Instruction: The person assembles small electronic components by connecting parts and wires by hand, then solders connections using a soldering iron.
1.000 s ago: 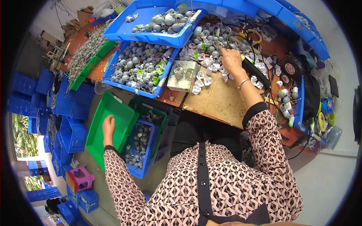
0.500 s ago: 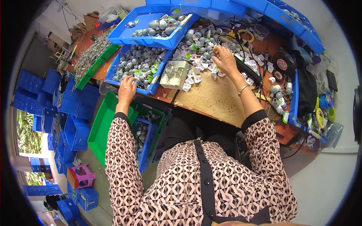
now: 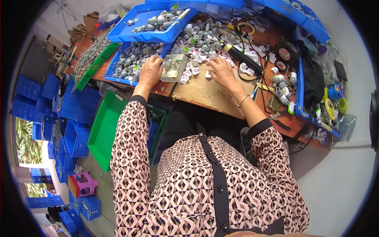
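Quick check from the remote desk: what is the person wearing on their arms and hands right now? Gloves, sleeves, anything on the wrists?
No gloves: both the left hand and the right hand are bare. Both arms wear long sleeves in a pink, black and white diamond pattern, each ending in a plain black cuff. A thin metal bangle circles the right wrist. No rings or watch can be made out.

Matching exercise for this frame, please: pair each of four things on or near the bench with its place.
1 left hand
2 right hand
3 green tray
4 pink stool

a on the floor, lower left
b beside the person's left arm, below the bench edge
c on small white parts
d at the small clear box, by the blue bin

Pairs: 1-d, 2-c, 3-b, 4-a
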